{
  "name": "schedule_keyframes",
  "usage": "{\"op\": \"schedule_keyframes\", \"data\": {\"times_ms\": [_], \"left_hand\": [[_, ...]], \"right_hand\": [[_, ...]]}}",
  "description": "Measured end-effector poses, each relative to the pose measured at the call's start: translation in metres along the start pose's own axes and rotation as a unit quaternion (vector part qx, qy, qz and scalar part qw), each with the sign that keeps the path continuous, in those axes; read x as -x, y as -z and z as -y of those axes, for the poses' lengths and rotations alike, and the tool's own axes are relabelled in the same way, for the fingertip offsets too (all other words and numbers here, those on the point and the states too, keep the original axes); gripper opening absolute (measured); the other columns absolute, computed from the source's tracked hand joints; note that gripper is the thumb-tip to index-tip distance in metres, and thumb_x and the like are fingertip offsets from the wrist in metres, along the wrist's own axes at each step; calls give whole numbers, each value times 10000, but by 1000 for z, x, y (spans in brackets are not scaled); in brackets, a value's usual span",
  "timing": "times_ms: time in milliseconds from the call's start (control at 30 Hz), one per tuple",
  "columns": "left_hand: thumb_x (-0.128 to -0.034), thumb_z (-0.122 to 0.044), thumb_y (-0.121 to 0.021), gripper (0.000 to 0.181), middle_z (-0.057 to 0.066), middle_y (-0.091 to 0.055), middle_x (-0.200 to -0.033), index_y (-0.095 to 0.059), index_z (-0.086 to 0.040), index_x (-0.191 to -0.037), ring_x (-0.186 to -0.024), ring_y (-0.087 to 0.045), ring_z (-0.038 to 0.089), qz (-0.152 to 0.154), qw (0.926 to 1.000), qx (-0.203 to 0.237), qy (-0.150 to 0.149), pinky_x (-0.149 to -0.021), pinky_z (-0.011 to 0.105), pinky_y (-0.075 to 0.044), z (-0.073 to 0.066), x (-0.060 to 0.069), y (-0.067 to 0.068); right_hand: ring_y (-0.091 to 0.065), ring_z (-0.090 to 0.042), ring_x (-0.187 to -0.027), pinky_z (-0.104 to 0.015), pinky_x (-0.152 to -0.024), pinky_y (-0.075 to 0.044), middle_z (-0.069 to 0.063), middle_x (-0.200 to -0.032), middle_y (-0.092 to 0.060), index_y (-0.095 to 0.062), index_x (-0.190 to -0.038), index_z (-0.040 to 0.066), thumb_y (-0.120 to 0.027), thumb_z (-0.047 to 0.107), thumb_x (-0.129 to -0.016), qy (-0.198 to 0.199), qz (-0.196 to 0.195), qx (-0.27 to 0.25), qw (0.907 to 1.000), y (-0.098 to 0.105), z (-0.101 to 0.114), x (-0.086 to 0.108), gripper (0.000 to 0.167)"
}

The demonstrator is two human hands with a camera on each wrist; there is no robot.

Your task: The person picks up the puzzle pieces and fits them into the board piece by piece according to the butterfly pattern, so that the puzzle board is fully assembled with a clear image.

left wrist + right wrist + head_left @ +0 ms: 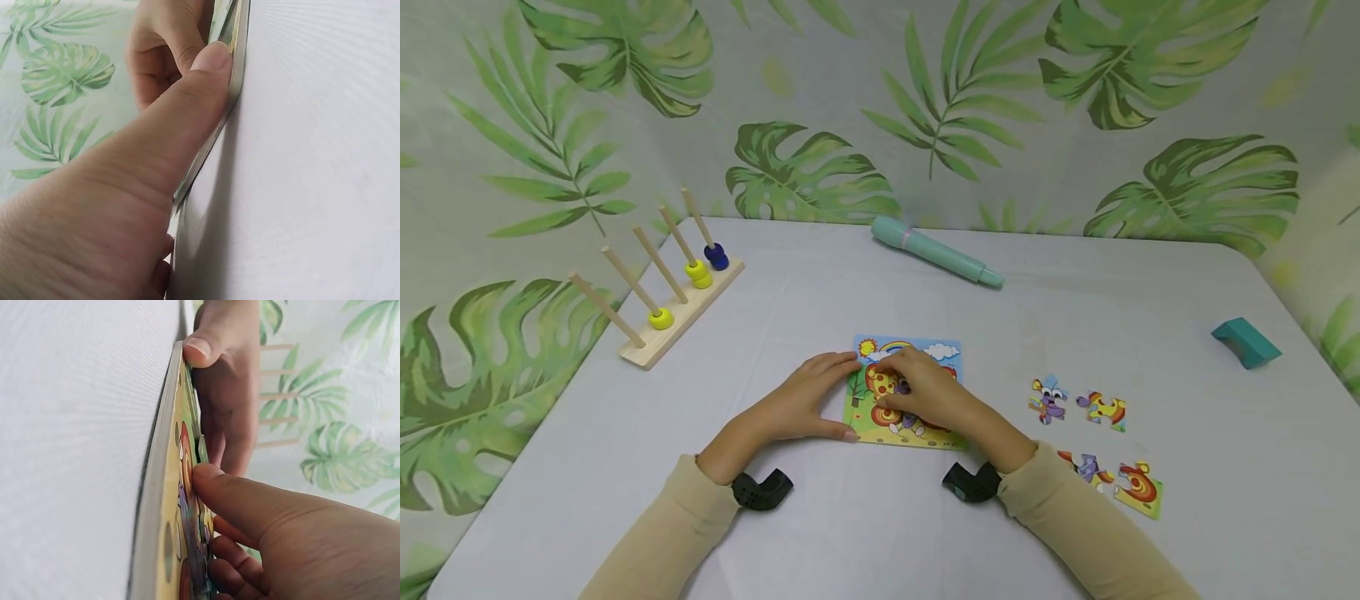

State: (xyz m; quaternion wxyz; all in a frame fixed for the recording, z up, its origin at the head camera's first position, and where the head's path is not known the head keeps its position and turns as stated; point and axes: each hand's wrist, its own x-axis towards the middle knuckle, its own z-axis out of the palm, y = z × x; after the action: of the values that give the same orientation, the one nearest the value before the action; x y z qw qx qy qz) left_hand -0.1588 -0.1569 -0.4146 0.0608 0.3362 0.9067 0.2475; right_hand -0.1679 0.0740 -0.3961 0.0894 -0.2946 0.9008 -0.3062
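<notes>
A square picture puzzle board (872, 433) with a sun, rainbow and cloud lies flat on the table. My left hand (805, 404) is spread along its left side, the fingers at the upper edge and the thumb (212, 57) on the near left corner. Over the board's left half, my right hand (934, 393) pinches a yellow puzzle piece (882, 383) with red spots between thumb and fingers. That piece's edge (202, 449) stands slightly raised from the board in the right wrist view. My right hand hides much of the picture's middle.
Several loose puzzle pieces (1048, 400) lie to the right, some near my right sleeve. A wooden peg stand (681, 325) with yellow and blue beads is at the left. At the back lies a mint-green pen-shaped object (940, 252); a teal arched block (1246, 342) sits far right.
</notes>
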Motion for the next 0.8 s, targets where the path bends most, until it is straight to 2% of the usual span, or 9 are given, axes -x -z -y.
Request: {"op": "schedule_keyframes", "data": {"times_ms": [267, 467, 667, 800], "left_hand": [[-666, -683, -594, 851, 43, -250, -1441, -395, -223, -1354, -1313, -178, 252, -16, 9999, 34, -159, -1033, 456, -171, 0, 0, 1], [-667, -697, -577, 847, 33, -245, -1444, -409, -220, -1346, -1316, -171, 244, 22, 9999, 19, -101, -1037, 449, -167, 0, 1, 1], [-670, -689, -584, 837, 28, -248, -1443, -410, -226, -1345, -1316, -173, 232, 26, 9999, 40, -92, -1035, 447, -173, 0, 1, 1], [-671, -697, -574, 842, 25, -245, -1445, -400, -230, -1350, -1316, -175, 230, 21, 9999, 4, -114, -1037, 439, -173, 0, 1, 1]], "right_hand": [[-441, -149, -1038, -317, -867, -395, 10, -1114, -476, -578, -1171, 118, -693, 265, -796, 6, -41, -197, 9998, -1, -3, 0, 419], [-434, -189, -1021, -353, -852, -409, -49, -1147, -460, -577, -1169, 114, -694, 292, -791, -41, -236, -250, 9994, -1, -6, -1, 434], [-378, -269, -1151, -486, -938, -282, -98, -1249, -449, -582, -1171, 131, -688, 337, -789, 134, -523, 143, 9984, 0, -10, -2, 447], [-330, -274, -1222, -530, -972, -209, -105, -1304, -422, -573, -1196, 134, -671, 316, -808, 90, -543, 133, 9984, 0, -11, -3, 439]]}}
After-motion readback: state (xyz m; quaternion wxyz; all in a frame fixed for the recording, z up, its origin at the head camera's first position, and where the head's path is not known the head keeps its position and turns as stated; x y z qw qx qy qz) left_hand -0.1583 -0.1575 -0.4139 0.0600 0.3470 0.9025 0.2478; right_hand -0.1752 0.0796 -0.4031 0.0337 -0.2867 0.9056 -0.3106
